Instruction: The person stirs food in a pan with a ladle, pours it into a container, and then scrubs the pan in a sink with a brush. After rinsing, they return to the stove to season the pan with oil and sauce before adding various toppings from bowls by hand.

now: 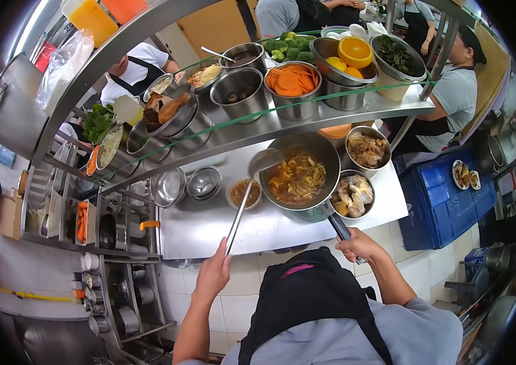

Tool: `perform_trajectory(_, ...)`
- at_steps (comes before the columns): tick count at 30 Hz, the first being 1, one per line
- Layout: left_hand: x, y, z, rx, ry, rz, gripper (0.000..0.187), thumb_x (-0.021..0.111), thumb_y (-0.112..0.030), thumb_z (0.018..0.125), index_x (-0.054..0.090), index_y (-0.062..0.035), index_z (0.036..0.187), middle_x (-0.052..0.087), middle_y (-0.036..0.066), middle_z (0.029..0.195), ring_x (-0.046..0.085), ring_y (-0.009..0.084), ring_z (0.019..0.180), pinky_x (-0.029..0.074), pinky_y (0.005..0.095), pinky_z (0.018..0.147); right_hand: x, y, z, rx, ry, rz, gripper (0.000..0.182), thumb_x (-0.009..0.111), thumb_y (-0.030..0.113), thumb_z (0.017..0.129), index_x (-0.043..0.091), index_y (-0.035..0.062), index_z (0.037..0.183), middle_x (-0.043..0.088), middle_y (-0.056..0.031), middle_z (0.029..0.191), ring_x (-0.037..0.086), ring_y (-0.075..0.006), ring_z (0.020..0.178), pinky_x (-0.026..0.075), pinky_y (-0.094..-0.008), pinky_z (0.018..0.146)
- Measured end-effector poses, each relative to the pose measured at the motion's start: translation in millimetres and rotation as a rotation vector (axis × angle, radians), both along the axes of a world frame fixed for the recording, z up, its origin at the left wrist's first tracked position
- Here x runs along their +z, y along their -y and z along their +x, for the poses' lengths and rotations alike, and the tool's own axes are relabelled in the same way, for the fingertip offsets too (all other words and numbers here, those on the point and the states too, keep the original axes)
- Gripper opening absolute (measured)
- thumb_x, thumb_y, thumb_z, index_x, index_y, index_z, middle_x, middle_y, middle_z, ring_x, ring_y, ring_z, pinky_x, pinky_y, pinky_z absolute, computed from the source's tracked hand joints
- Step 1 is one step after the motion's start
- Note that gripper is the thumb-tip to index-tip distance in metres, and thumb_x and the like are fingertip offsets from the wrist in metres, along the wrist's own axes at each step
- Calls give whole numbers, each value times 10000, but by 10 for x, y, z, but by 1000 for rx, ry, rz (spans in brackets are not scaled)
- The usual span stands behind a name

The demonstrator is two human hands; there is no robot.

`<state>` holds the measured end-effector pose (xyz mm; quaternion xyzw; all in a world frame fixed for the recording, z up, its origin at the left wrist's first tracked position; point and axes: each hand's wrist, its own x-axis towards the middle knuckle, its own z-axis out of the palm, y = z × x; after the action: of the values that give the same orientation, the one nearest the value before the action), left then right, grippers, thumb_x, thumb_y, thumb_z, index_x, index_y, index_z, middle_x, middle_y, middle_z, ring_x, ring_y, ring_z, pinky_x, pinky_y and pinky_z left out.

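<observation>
My left hand (212, 272) is closed around the long handle of a metal ladle (242, 210). The ladle's bowl is at the left rim of a deep pan (333, 161), close to a plastic tub (233, 198) of brownish soup. In the pan lies a brown broth with yellowish strips (297, 179). My right hand (358, 244) grips the pan's black handle, and the pan looks tilted slightly left. What the ladle's bowl contains is hidden from me. Right of the pan stand two metal bowls, one with browned meat pieces (367, 150), the other with pale meat pieces (353, 194).
Empty metal bowls (204, 181) sit left on the steel table (191, 234). Overhead, a steel shelf (331, 114) with a glass edge carries carrots (293, 80), broccoli (291, 45) and oranges (355, 52). A blue bin (446, 204) stands right. Other people work behind the shelf.
</observation>
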<state>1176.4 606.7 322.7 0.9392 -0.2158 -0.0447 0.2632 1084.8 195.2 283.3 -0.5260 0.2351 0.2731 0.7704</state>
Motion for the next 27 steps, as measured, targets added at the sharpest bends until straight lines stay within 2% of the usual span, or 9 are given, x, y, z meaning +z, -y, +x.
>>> perform_trajectory(5,-97,440,309,-135,-1,92,559,591,-178,952,396,-76,1466,669,233,837,634,444,723,491,524,662,-17,-65,22,20,-2,84,258,649,-25,836,423,99,847,402,26,532,370,-62,390,278,-248,353)
perform_trajectory(10,150,222,182,-229,124,291,548,621,-212,928,463,-173,1452,642,129,771,632,363,639,524,476,609,-65,-56,23,19,12,107,250,643,-26,847,426,98,850,412,26,548,376,-56,402,285,-249,356)
perform_trajectory(12,314,26,213,-163,117,465,543,655,-179,896,514,-185,1420,623,113,753,626,350,665,508,466,615,-115,-18,11,46,10,133,252,658,-19,832,430,79,879,455,8,586,431,-74,422,365,-272,361)
perform_trajectory(15,443,-140,344,-159,160,455,552,639,-197,907,491,-228,1438,617,111,739,630,344,653,519,471,601,-77,-15,-19,53,43,38,242,647,-11,847,426,86,849,436,13,549,401,-70,403,314,-252,356)
perform_trajectory(19,288,31,569,-107,106,166,511,609,-151,927,491,-145,1424,619,177,751,630,386,688,512,481,642,-30,6,43,76,53,-25,242,655,-1,840,426,76,848,443,8,548,415,-78,403,340,-259,355)
perform_trajectory(21,292,171,565,-107,60,139,473,561,-170,971,470,-92,1428,615,149,715,638,323,633,523,443,603,67,-17,106,33,42,-43,228,656,3,808,437,66,805,458,-6,540,453,-93,406,381,-281,360)
perform_trajectory(23,450,326,471,164,-641,-68,454,496,-209,1019,438,-84,1451,554,57,684,568,201,549,509,366,518,56,-24,172,43,63,-56,216,657,16,803,446,63,801,467,-7,547,456,-94,407,385,-282,362)
perform_trajectory(24,538,410,398,193,-826,-201,478,435,-235,1049,358,-114,1505,467,1,709,456,100,528,451,274,448,27,-40,199,48,83,-62,204,658,29,798,456,61,796,476,-8,554,459,-96,408,388,-284,364)
perform_trajectory(27,617,559,179,298,-1167,-489,496,429,-246,1056,304,-149,1526,436,1,730,398,82,503,403,241,415,-101,-111,271,7,99,-83,179,654,46,794,475,59,794,485,-7,563,463,-95,413,400,-285,371)
